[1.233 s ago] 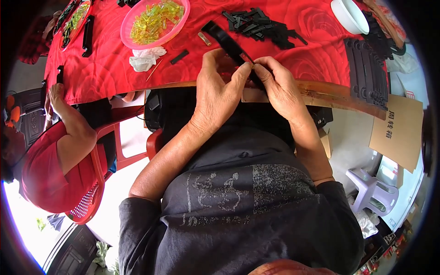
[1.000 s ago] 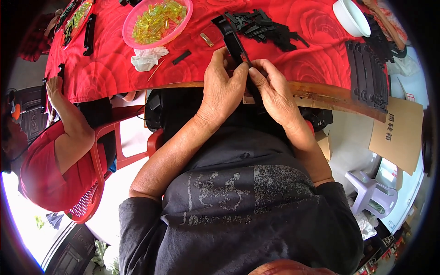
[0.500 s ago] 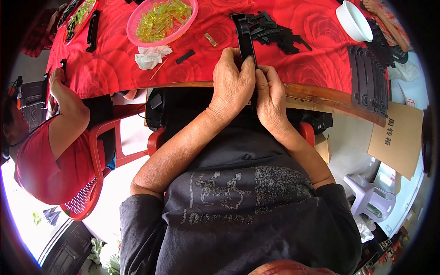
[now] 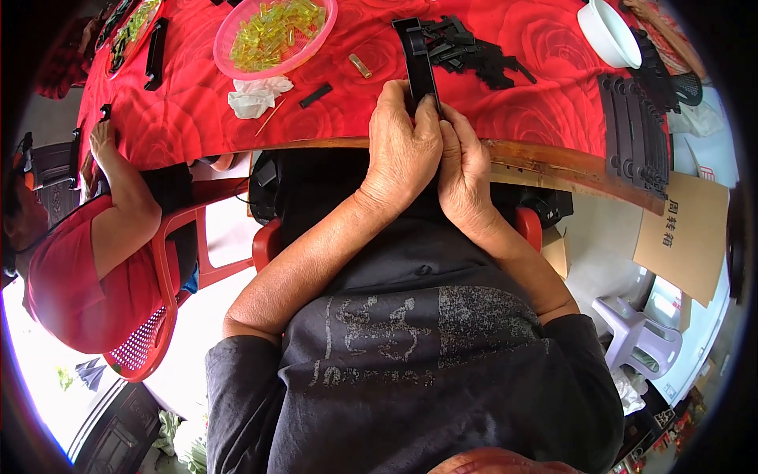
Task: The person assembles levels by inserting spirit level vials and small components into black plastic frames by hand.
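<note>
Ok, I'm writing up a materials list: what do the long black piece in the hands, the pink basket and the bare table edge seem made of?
Long black piece: probably plastic, smooth with a slight sheen; painted metal can't be ruled out.
Pink basket: likely moulded plastic, with a shiny rim and mesh-like wall.
Table edge: looks like wood, brown and unevenly streaked.

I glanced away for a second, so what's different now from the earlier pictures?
The long black piece has swung its far end rightward, toward the pile of black parts. The left hand and right hand have drawn closer together; neither visibly let go. The pink basket and white bowl stayed put.
</note>
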A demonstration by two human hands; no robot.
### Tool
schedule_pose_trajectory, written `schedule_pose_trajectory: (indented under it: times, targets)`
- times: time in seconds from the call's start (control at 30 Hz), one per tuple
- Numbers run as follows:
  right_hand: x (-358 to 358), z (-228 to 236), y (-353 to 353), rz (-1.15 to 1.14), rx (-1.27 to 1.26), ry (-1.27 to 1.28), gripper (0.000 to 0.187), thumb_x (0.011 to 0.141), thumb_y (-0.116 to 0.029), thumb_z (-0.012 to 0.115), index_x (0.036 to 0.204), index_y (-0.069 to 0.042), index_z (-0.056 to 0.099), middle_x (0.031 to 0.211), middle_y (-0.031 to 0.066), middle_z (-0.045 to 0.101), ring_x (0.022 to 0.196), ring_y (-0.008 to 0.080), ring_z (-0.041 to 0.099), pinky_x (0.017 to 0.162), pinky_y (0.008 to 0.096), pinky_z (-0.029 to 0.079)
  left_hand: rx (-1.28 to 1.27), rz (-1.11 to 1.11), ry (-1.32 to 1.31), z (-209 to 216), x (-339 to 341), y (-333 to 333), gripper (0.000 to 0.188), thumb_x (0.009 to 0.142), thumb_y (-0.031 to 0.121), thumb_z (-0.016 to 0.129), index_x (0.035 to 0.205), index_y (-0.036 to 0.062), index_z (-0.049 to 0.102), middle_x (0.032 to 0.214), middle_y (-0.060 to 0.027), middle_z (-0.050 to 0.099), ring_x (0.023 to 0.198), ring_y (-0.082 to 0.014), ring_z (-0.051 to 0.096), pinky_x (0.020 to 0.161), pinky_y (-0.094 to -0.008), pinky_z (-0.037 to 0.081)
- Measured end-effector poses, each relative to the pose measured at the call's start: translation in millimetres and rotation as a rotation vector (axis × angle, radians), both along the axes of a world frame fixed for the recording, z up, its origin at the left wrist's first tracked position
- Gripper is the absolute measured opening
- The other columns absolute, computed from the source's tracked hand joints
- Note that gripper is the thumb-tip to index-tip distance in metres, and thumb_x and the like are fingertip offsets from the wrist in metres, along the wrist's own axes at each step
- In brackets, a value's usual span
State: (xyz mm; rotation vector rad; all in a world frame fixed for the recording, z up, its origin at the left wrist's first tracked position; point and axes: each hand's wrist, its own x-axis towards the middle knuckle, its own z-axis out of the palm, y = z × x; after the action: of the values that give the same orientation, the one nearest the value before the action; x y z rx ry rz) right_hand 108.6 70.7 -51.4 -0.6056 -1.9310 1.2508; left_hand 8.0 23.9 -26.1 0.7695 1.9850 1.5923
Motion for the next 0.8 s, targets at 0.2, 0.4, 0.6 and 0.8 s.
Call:
schedule_pose_trajectory:
  times: [0.2, 0.4, 0.6, 0.8]
  targets:
    - [1.9, 6.5, -2.9, 0.015, -0.031, -0.02, 0.024, 0.107, -0.015, 0.046, 0.122, 0.002, 0.056, 0.073, 0.0149, 0.065, 0.063, 0.0205, 0.065, 0.057, 0.0341, 0.049, 0.004, 0.01, -0.004, 3.2, 2.6, -1.6, 0.019, 0.093, 0.011, 0.059, 0.103, -0.0056, 0.055, 0.083, -0.0218, 0.065, 0.078, -0.036, 0.066, 0.071, -0.0444, 0.052]
    - [3.9, 7.2, -2.3, 0.021, -0.065, -0.05, 0.025, 0.108, -0.017, 0.046, 0.122, 0.001, 0.056, 0.069, 0.0102, 0.061, 0.058, 0.015, 0.059, 0.054, 0.0308, 0.046, -0.024, -0.004, -0.001, 4.8, 2.6, -2.5, 0.02, 0.094, 0.011, 0.058, 0.105, -0.006, 0.055, 0.085, -0.0226, 0.065, 0.078, -0.0362, 0.067, 0.071, -0.0443, 0.052]
    - [3.3, 14.2, -0.2, 0.018, -0.121, -0.002, 0.027, 0.108, -0.022, 0.048, 0.121, 0.0, 0.057, 0.075, 0.0055, 0.063, 0.063, 0.0084, 0.057, 0.056, 0.0263, 0.045, 0.046, -0.045, -0.081, -0.2, 6.0, -9.9, 0.026, 0.094, 0.012, 0.058, 0.111, -0.0062, 0.054, 0.087, -0.0224, 0.066, 0.081, -0.0346, 0.068, 0.073, -0.0424, 0.052]
    - [5.3, 10.6, -0.2, 0.036, -0.419, 0.056, 0.029, 0.108, -0.027, 0.05, 0.12, -0.001, 0.055, 0.088, 0.0005, 0.063, 0.072, 0.005, 0.055, 0.057, 0.0218, 0.046, 0.031, -0.091, -0.047, 6.6, 2.6, -12.8, 0.028, 0.09, 0.013, 0.06, 0.11, -0.0061, 0.055, 0.087, -0.021, 0.067, 0.084, -0.0327, 0.069, 0.075, -0.0408, 0.053]
